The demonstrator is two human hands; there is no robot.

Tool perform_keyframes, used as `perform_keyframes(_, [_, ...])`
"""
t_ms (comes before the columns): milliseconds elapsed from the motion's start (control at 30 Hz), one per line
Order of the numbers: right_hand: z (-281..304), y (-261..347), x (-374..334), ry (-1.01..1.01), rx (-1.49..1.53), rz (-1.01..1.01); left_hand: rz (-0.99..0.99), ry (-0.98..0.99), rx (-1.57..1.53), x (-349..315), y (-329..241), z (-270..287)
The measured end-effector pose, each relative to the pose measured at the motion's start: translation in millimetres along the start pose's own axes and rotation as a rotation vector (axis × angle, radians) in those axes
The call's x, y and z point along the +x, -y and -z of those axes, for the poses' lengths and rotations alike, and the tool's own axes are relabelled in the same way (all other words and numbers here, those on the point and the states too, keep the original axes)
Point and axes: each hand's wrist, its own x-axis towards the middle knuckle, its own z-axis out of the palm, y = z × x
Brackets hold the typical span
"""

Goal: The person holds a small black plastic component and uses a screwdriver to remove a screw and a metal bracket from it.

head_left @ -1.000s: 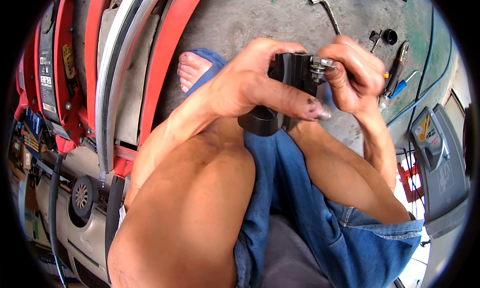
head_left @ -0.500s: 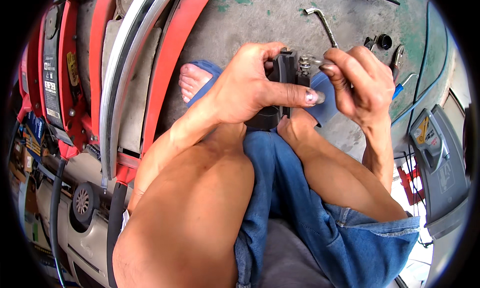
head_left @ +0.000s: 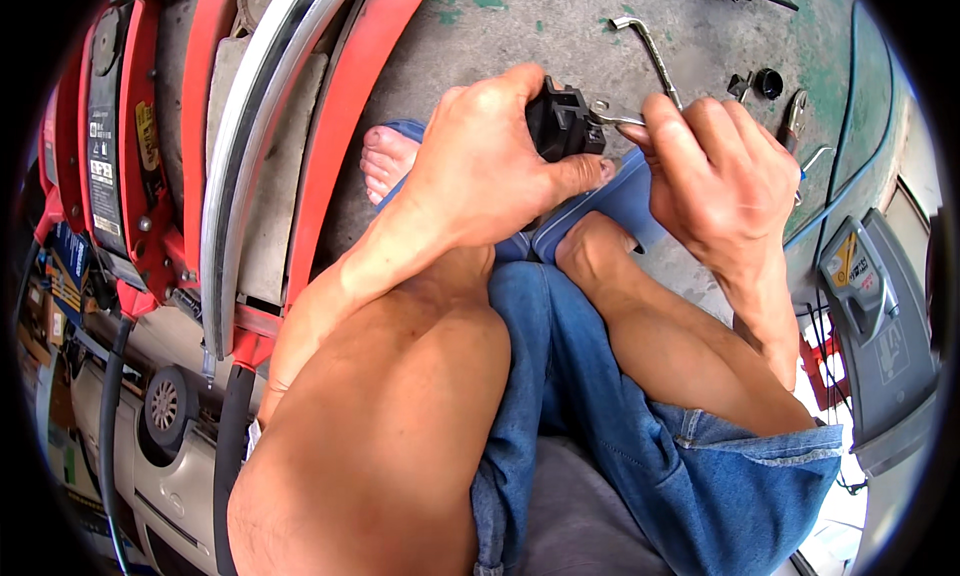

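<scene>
My left hand is wrapped round a black plastic block-shaped part, its thumb lying along the near side. Pinched between the thumb and fingers of my right hand is a small silver wrench. The wrench's head meets the right side of the black part, where a fastener seems to sit; the exact contact is too small to tell. My left fingers and palm hide the part's left side. Both hands are over the floor, above my blue slippers.
An L-shaped metal wrench lies beyond my right hand. Locking pliers and a black ring are on the concrete to the right, by a blue hose. Red metal arms stand at left, a grey machine at right.
The black part has been turned in my left hand, so its blocky end shows more. The wrench, blurred before, has come lower and straighter against it, and my right hand has rotated.
</scene>
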Motion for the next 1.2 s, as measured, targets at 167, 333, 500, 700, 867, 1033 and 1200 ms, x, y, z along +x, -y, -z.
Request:
perform_keyframes(167, [-57, -9, -15, -0.165, 1.064, -0.111, 0.254, 0.588, -0.948, 0, -13, 11])
perform_keyframes(333, [-66, -11, -25, -0.244, 1.033, -0.265, 0.32, 0.543, -1.072, -3, 1, 8])
perform_keyframes(500, [-36, -24, -15, -0.156, 0.614, -0.165, 0.14, 0.385, -0.794, -2, -2, 5])
perform_keyframes(700, [8, -24, -10, -0.05, 0.327, -0.044, -0.006, 0.114, -0.294, -1, -9, 2])
perform_keyframes(867, [7, -12, -8, -0.055, 0.094, -0.051, -0.035, -0.029, -0.116, -6, -8, -1])
perform_keyframes(1033, [13, 1, -3, -0.017, -0.02, -0.05, -0.127, -0.184, 0.09, -5, -6, -4])
perform_keyframes(1200, [1, 2, -4, -0.029, -0.029, -0.055, -0.136, -0.178, 0.101, -5, -4, -1])
